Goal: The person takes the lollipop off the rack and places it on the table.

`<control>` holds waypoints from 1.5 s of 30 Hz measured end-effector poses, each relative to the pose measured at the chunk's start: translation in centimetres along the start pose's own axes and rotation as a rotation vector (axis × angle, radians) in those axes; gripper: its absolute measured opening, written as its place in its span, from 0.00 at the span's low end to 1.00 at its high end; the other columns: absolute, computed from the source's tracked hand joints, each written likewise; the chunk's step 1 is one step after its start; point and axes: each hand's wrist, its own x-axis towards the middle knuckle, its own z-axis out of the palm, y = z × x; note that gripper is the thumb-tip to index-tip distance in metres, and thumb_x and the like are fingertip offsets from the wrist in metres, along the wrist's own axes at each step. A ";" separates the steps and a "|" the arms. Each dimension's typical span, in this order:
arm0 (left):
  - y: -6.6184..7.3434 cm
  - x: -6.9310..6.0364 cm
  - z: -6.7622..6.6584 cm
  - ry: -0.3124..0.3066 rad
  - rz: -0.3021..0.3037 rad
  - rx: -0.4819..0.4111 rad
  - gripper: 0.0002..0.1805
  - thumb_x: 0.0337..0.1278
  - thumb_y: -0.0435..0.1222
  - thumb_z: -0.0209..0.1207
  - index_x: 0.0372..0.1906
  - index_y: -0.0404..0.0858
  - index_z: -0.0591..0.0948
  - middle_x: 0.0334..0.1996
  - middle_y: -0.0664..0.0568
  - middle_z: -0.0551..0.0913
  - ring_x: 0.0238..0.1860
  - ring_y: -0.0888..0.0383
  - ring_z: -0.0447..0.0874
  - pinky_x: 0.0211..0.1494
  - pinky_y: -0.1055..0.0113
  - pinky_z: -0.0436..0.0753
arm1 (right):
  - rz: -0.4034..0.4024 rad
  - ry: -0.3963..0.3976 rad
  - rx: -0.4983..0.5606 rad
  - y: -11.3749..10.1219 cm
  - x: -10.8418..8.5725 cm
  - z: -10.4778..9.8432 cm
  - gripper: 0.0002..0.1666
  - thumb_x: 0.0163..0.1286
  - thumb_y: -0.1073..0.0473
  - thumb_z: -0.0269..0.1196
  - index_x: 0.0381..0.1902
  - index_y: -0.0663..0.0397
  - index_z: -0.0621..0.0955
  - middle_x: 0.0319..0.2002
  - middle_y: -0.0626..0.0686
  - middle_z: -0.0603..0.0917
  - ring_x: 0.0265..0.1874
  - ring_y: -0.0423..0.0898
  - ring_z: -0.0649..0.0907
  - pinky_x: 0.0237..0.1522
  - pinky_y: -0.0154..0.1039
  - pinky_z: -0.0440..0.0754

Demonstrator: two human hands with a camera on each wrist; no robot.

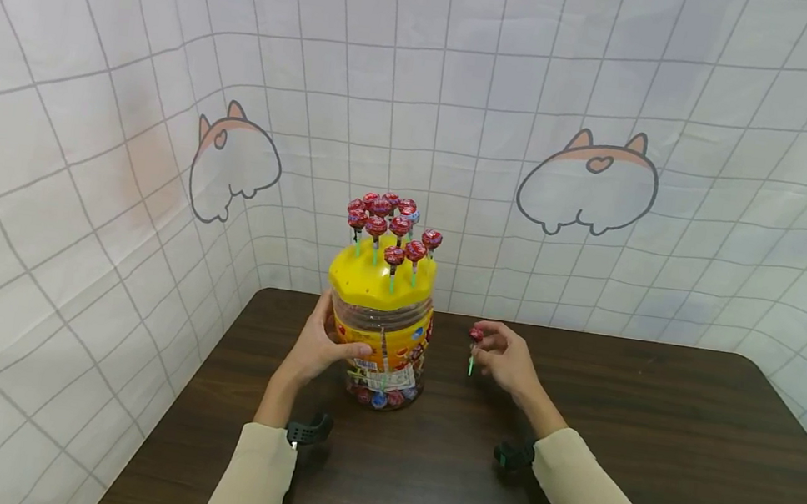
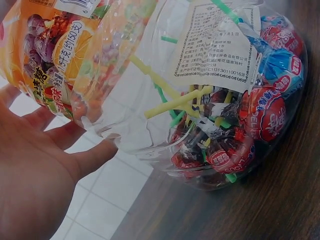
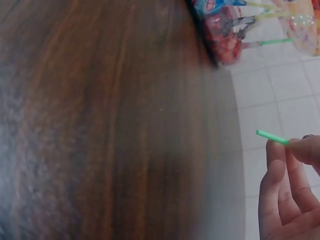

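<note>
A clear plastic candy jar (image 1: 385, 342) with a yellow lid (image 1: 377, 278) stands upright on the table. Several red-wrapped lollipops (image 1: 377, 226) stick up out of the lid by their sticks, and more wrapped lollipops (image 2: 267, 112) lie inside the jar. My left hand (image 1: 317, 342) holds the jar's left side, thumb across the front label and fingers at the side. To the right of the jar, my right hand (image 1: 504, 357) pinches a lollipop (image 1: 476, 335), its red head up and green stick down. The right wrist view shows only the stick's end (image 3: 271, 136) below the fingers.
The dark wooden table (image 1: 653, 434) extends to both sides and in front of the jar. A white grid-patterned cloth (image 1: 425, 78) with cartoon prints hangs behind and along the left. Dark bands (image 1: 309, 430) sit on both wrists.
</note>
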 end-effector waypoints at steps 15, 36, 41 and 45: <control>0.0 -0.1 0.0 -0.004 0.001 -0.019 0.50 0.55 0.33 0.74 0.77 0.55 0.56 0.67 0.48 0.72 0.63 0.53 0.79 0.64 0.58 0.83 | 0.032 -0.068 -0.018 1.1 1.0 0.9 0.29 0.67 0.74 0.65 0.65 0.67 0.73 0.43 0.72 0.84 0.32 0.50 0.85 0.29 0.40 0.83; 0.3 -0.1 0.0 -0.016 0.011 -0.024 0.51 0.55 0.35 0.75 0.78 0.56 0.56 0.68 0.49 0.72 0.64 0.53 0.78 0.66 0.58 0.82 | 0.002 -0.064 -0.120 1.7 2.0 1.0 0.28 0.66 0.72 0.68 0.63 0.65 0.76 0.41 0.66 0.88 0.33 0.43 0.82 0.34 0.35 0.78; 0.2 -0.1 -0.1 -0.017 0.009 -0.022 0.51 0.55 0.35 0.74 0.78 0.55 0.55 0.68 0.48 0.71 0.65 0.52 0.77 0.67 0.57 0.81 | -0.004 -0.089 -0.135 1.7 2.2 1.0 0.27 0.65 0.72 0.68 0.62 0.65 0.77 0.41 0.66 0.87 0.35 0.46 0.82 0.34 0.37 0.76; 0.0 -0.2 -0.1 -0.014 0.009 -0.009 0.50 0.57 0.34 0.73 0.78 0.55 0.55 0.68 0.49 0.71 0.65 0.53 0.77 0.68 0.56 0.80 | -0.002 -0.108 -0.140 1.9 2.5 0.9 0.25 0.66 0.71 0.68 0.60 0.64 0.78 0.41 0.66 0.86 0.35 0.48 0.81 0.33 0.37 0.74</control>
